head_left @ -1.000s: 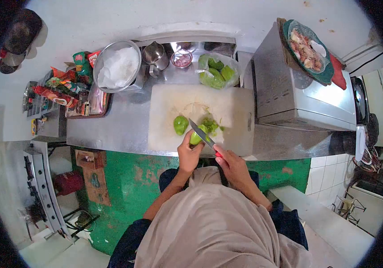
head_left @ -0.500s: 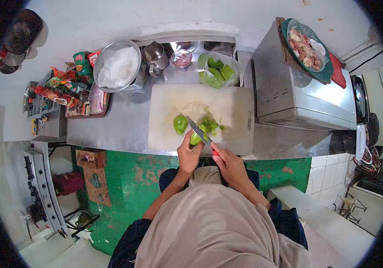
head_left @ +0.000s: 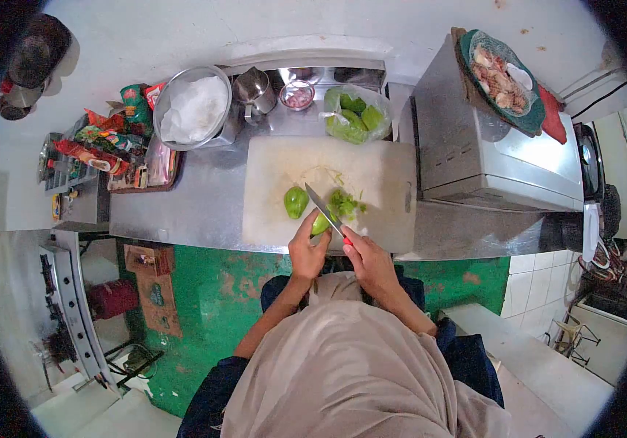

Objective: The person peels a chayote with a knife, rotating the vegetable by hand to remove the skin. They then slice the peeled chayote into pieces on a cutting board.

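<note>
My left hand (head_left: pixel 308 250) is closed around a green chayote (head_left: pixel 320 224) at the front of the white cutting board (head_left: pixel 273 160). In my right hand (head_left: pixel 368 260) is a knife (head_left: pixel 322 204) with a red handle, its blade lying across the held chayote and pointing up to the left. Another chayote (head_left: pixel 296 202) rests on the board just left of the blade. Small chopped green pieces (head_left: pixel 344 202) lie in a loose pile right of the knife.
Behind the board stand a clear bag of green vegetables (head_left: pixel 357 117), a small bowl (head_left: pixel 297 95), a metal jug (head_left: pixel 253 91) and a large bowl with white plastic (head_left: pixel 193 108). A steel appliance (head_left: pixel 474 153) borders the right side, topped by a plate of food (head_left: pixel 502 84). Colourful packets (head_left: pixel 101 150) crowd the left.
The knife and my right hand have shifted slightly left and up, with the blade now further over the chayote. The loose chayote stays in place.
</note>
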Action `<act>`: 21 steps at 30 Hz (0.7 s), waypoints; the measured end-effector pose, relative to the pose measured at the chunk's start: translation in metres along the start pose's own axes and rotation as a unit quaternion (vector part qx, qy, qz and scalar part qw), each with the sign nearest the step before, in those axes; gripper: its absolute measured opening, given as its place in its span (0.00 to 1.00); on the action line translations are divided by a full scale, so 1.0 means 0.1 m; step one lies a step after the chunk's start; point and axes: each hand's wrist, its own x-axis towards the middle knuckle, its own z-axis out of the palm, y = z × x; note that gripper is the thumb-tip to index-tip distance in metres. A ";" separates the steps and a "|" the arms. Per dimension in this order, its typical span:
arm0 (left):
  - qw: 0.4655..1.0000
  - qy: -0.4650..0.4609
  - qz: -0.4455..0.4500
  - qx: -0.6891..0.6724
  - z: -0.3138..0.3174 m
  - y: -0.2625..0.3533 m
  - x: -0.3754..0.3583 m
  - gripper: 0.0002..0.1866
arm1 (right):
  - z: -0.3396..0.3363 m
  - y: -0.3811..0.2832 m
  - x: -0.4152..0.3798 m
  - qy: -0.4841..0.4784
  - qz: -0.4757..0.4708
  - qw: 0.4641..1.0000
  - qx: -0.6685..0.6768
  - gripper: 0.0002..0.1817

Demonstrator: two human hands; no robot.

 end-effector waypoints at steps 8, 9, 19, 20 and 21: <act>0.994 -0.004 0.108 0.018 0.02 -0.01 -0.01 0.26 | 0.05 0.12 0.11 0.020 0.027 0.999 0.005 0.21; 0.996 -0.004 0.084 0.008 0.03 0.01 -0.01 0.26 | 0.04 0.15 0.14 0.012 0.044 0.998 0.032 0.21; 0.934 -0.018 -0.151 -0.322 0.06 -0.15 0.03 0.23 | -0.10 0.11 -0.05 -0.015 0.031 0.997 0.068 0.21; 0.914 -0.024 -0.172 -0.366 0.07 -0.18 0.04 0.23 | -0.12 0.09 -0.08 -0.023 0.004 0.999 0.025 0.21; 0.901 -0.023 -0.185 -0.392 0.06 -0.16 0.05 0.23 | -0.12 0.07 -0.10 -0.024 -0.002 1.000 0.004 0.21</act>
